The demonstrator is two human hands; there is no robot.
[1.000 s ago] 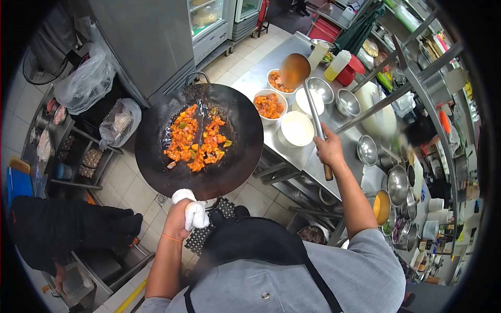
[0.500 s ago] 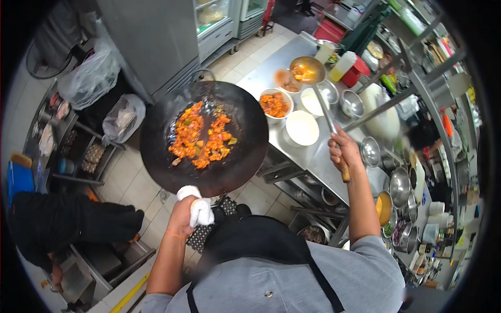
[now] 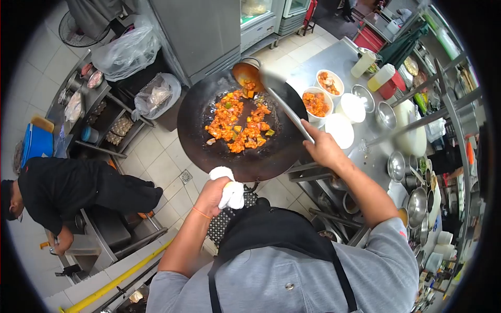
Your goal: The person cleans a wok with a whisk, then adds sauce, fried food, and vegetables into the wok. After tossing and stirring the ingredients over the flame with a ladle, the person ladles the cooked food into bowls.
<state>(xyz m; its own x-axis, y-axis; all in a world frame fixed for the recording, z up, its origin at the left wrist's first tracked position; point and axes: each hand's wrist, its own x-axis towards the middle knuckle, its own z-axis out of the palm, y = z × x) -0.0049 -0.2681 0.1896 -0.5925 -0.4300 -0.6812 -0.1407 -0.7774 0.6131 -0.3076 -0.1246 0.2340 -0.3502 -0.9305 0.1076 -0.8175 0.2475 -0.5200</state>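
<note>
My left hand (image 3: 213, 195) is closed round a folded white cloth (image 3: 231, 196) at the near edge of a large dark wok (image 3: 195, 148), gripping the wok there. Orange, sauced chunks of food (image 3: 225, 117) with bits of green lie in two heaps in the wok. My right hand (image 3: 324, 147) is wrapped round the handle of a long ladle (image 3: 292, 116). The ladle's bowl is at the wok's far side, tilted, with some orange pieces at its lip. To the right of the wok, two white tubs (image 3: 317, 104) hold similar orange food.
A steel table (image 3: 362, 156) runs along the right, with white tubs (image 3: 339, 131), metal bowls (image 3: 386, 115) and squeeze bottles (image 3: 381, 77). Another person in black (image 3: 78, 193) bends at a steel unit on the left. A refrigerator (image 3: 201, 36) and a plastic-lined bin (image 3: 159, 96) stand beyond.
The ladle has moved from over the tubs to the wok's far side, my right hand going with it. The view has shifted left. My left hand keeps its hold.
</note>
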